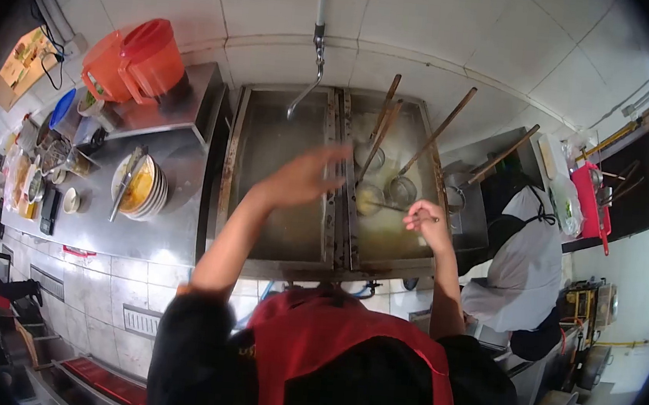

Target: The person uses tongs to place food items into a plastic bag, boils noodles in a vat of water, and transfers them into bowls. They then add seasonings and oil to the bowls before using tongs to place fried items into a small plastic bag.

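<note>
My left hand point(304, 176), blurred by motion, reaches over the divider between two steel vats with its fingers apart and nothing in it. My right hand point(427, 221) pinches a thin dark stick-like utensil point(395, 207); I cannot make out whether it is one stick or a pair. Its far end reaches a noodle strainer point(369, 199) with pale yellow contents, in the cloudy water of the right vat point(385, 260). Another strainer point(402, 188) hangs beside it, and a third point(369, 157) lies farther back. Their long wooden handles lean on the vat's back rim.
The left vat point(276, 221) holds murky water under a tap point(319, 55). Stacked bowls point(156, 202) and red pitchers point(152, 60) stand on the left counter. At right, another person in a white apron point(523, 274) stands near a pot with a wooden handle point(502, 155).
</note>
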A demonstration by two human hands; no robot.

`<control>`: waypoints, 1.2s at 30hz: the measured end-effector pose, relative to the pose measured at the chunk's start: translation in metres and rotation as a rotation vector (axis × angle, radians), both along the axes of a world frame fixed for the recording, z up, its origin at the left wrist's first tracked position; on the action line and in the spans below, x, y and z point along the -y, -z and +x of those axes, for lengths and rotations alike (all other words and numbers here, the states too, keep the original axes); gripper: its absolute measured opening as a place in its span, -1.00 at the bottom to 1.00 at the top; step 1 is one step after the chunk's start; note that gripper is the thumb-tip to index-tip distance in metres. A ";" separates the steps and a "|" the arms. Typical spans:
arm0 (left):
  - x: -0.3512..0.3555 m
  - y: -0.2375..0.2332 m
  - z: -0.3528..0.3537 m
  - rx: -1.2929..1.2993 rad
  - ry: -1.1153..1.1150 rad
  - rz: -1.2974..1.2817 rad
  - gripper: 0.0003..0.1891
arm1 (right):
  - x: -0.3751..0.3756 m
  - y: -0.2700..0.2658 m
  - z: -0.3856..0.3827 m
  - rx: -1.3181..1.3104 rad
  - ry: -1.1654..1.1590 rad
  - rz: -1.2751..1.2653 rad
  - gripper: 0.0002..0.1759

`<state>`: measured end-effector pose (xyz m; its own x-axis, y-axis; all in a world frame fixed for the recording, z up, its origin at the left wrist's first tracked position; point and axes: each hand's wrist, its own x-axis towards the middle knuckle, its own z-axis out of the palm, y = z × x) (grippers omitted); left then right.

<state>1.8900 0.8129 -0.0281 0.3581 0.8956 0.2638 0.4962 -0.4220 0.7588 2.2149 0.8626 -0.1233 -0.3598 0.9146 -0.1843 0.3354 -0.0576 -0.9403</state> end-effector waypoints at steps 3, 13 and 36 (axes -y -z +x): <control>-0.056 -0.031 0.048 0.316 -0.051 0.168 -0.49 | 0.013 0.004 -0.002 0.009 -0.056 -0.063 -0.74; -0.069 -0.030 0.108 0.654 0.304 -0.524 -0.41 | 0.050 -0.004 0.006 -0.087 0.114 -0.078 -0.71; -0.006 -0.011 0.119 0.588 0.492 -0.437 -0.50 | 0.102 -0.027 -0.008 0.290 0.087 0.532 -0.84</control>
<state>2.0087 0.8187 -0.0166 0.6436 0.7397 0.1965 -0.1869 -0.0971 0.9776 2.2068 0.7603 -0.0960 -0.2828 0.9321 0.2263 0.5972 0.3557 -0.7189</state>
